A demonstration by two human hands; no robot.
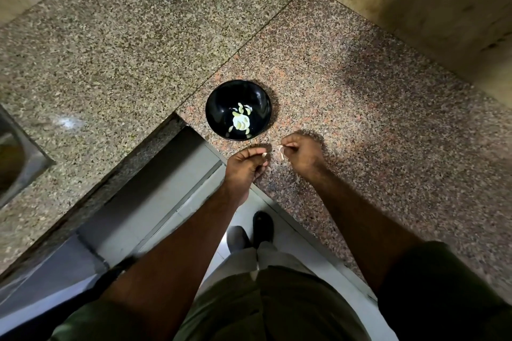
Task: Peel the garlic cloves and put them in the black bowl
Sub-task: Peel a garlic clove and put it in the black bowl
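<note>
Pinching a garlic clove (pixel 265 155), mostly hidden by curled fingers, the left hand (pixel 243 167) hovers near the right hand (pixel 300 153), which pinches a papery skin piece (pixel 281 152). Peeled cloves (pixel 241 122) lie in the black bowl (pixel 221 102) just beyond on the granite counter (pixel 360 108).

Dim indoor light overall, warm cast. Brightest patch sits mid-frame on the granite counter (pixel 346 97), w/ soft shadows falling just beyond both hands. Glossy black bowl (pixel 219 102) shows small specular glints on its inner wall; peeled cloves (pixel 241 122) inside look blown out, nearly white. Pale glare spot on counter at left. Wide-angle distortion bends counter edges and wall lines toward corners. Edges smeared w/ blur, esp. left side and bottom; centre fairly sharp.
</note>
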